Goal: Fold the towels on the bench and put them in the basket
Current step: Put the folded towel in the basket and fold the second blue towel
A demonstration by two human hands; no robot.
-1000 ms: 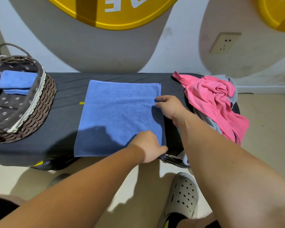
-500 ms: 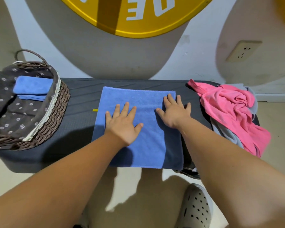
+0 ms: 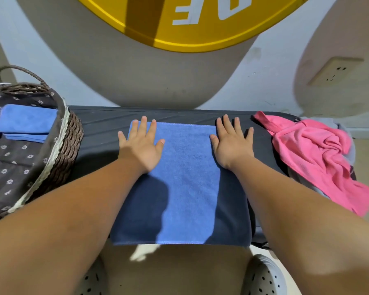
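Smoothing step: left hand (image 3: 142, 145) and right hand (image 3: 232, 145) lie palm-down, fingers straight and spread, gripping nothing. Half a second ago both palms sat near the middle of the blue towel (image 3: 185, 177). They have since slid apart to its far left and far right corners, fingertips running off onto the bench (image 3: 102, 133). The towel lies flat mid-bench, near edge at the bench's front edge. Judged: the layer is pressed out and ready for the next fold, with basketing not yet started. The basket (image 3: 68, 141) sits at the bench's left end with a folded blue towel (image 3: 26, 120) inside. A crumpled pink towel (image 3: 313, 154) waits at the right end over grey cloth (image 3: 350, 145), possibly another towel but mostly hidden.
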